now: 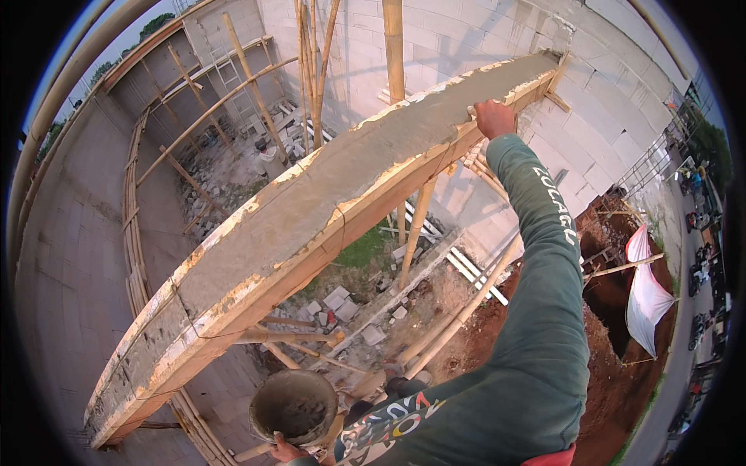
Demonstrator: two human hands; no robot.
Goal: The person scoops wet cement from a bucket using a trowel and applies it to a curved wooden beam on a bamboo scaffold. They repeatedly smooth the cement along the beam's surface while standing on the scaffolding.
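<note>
A long wooden formwork beam runs diagonally from lower left to upper right, filled with wet grey concrete. My right hand is closed at the beam's near edge, towards its far end. Its fingers are curled down by the concrete, and what they hold, if anything, is hidden. Low in the picture, my left hand grips the near rim of a round bucket. Some grey mortar lies inside the bucket, which is below the beam's near side.
Upright bamboo poles stand behind the beam, and more bamboo props lie beneath it. Pale block walls rise beyond. Far below are rubble, broken blocks and reddish soil. A white and pink cloth hangs at the right, near a road.
</note>
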